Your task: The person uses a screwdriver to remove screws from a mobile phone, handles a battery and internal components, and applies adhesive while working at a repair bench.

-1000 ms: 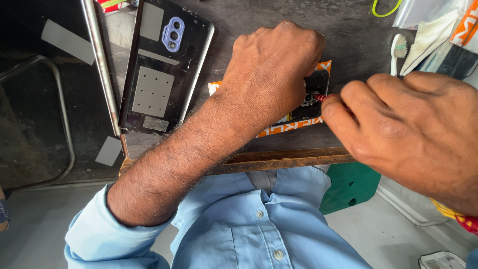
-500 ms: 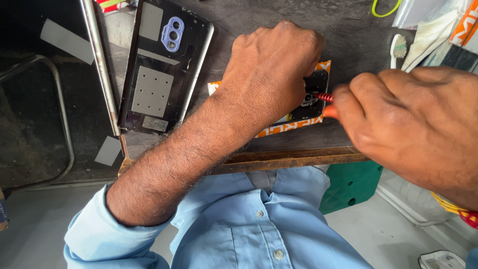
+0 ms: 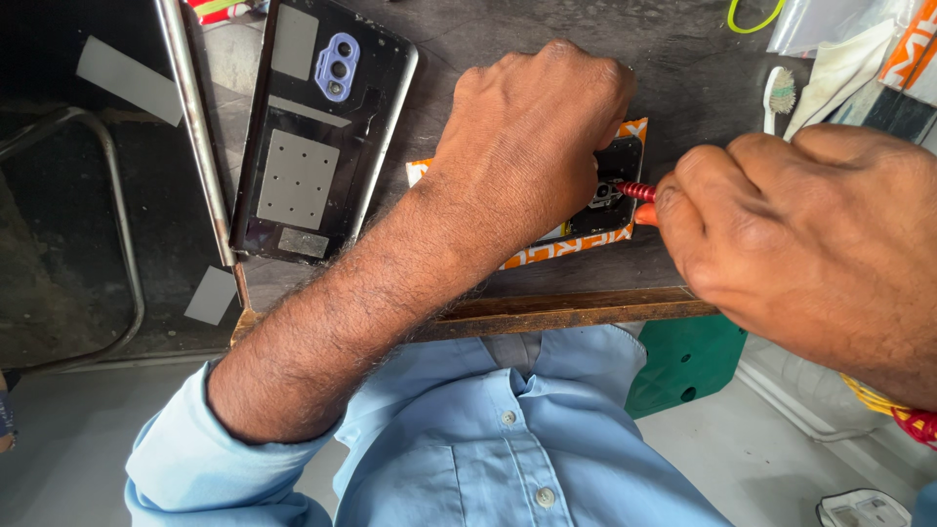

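Two hands at a small dark part on an orange-edged mat

Left hand (image 3: 532, 137): fist-like, knuckles up, grip closed down over the small dark part (image 3: 610, 185), pressing it onto the orange-edged mat (image 3: 547, 249). Most of the part is hidden beneath the fingers.

Right hand (image 3: 810, 234): grip closed around a red-handled screwdriver (image 3: 639, 191); only the ridged red neck shows past the fingertips. Its tip meets the dark part at the edge of the left hand.

Mat: lies on the dark surface (image 3: 683, 78), near its wooden front edge (image 3: 576, 310).

Phone back cover (image 3: 317, 132): dark, inner side up, blue camera ring near the top; lies on the surface to the left of the left forearm, apart from it.

Toothbrush (image 3: 778, 96): white, at the far right of the surface, beyond the right hand.

Light blue shirt (image 3: 498, 439): fills the lower middle of the view.
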